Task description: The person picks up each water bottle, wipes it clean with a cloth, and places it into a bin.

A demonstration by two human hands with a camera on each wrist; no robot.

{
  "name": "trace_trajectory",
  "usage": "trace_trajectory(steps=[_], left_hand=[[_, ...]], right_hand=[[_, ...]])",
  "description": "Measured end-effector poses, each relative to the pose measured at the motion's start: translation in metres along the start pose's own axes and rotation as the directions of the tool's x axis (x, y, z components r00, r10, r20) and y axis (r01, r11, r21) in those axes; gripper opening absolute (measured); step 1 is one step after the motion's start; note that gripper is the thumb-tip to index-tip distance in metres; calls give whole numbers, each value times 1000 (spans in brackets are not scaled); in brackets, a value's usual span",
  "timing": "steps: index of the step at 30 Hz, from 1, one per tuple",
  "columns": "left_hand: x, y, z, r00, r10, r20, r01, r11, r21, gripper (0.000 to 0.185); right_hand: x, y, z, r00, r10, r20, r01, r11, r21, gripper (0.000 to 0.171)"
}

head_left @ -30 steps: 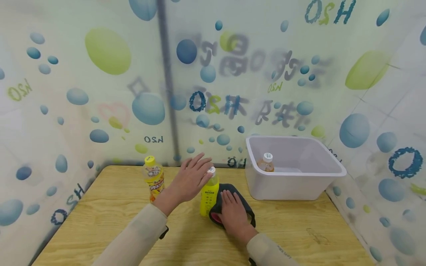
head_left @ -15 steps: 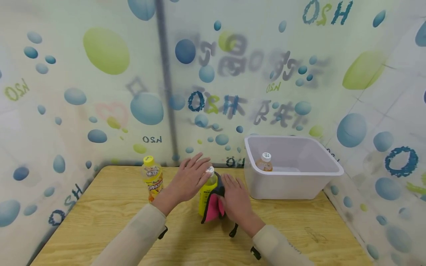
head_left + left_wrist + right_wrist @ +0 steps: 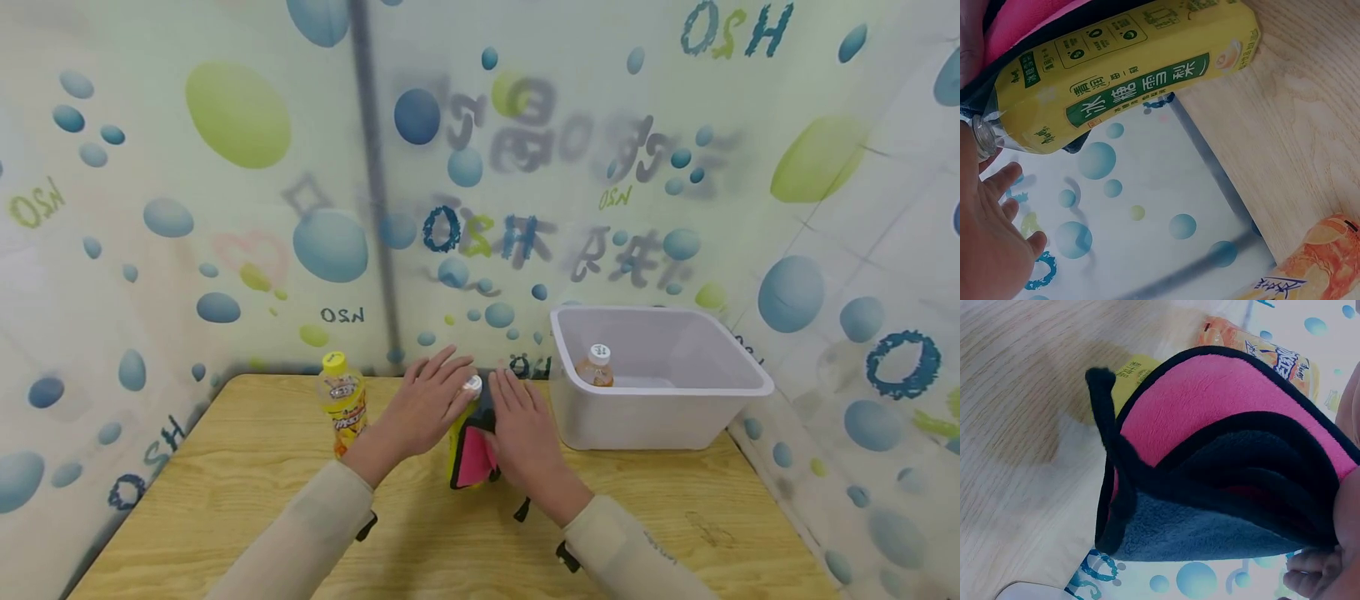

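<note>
Fingers of the right hand (image 3: pixel 528 446), mostly straight, pinch the pink-and-grey cloth (image 3: pixel 1191 403) with the thumb, against the upright yellow bottle (image 3: pixel 1125 87) on the desk (image 3: pixel 202 492). Left hand (image 3: pixel 422 407): fingers extended at the bottle's cap (image 3: pixel 473 385); grip cannot be determined.

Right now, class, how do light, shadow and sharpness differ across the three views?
Head view: soft, even light, with a blurry-edged shadow on the table just right of the left sleeve; left wrist view: the large characters on the yellow bottle sharp enough to read; right wrist view: a cool, bluish cast, and a soft shadow left of the cloth.
</note>
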State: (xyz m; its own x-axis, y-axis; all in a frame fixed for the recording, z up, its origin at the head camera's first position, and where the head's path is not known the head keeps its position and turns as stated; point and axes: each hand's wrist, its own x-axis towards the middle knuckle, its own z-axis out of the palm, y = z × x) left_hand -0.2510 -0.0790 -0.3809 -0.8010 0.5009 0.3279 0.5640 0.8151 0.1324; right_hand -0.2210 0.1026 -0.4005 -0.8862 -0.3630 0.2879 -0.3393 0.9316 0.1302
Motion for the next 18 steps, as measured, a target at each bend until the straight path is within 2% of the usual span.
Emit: trace_trajectory(steps=[12, 15, 18], left_hand=[[0, 0, 0, 1000, -1, 3, 1, 1000, -16, 49], [0, -1, 1, 1000, 4, -7, -4, 1000, -13, 49], [0, -1, 2, 1000, 12, -14, -12, 1000, -19, 48]], right_hand=[[-4, 4, 7, 1000, -1, 15, 2, 997, -72, 83], [-8, 7, 13, 1000, -18, 4, 18, 996, -88, 82], [-13, 8, 23, 999, -22, 30, 26, 993, -119, 81]])
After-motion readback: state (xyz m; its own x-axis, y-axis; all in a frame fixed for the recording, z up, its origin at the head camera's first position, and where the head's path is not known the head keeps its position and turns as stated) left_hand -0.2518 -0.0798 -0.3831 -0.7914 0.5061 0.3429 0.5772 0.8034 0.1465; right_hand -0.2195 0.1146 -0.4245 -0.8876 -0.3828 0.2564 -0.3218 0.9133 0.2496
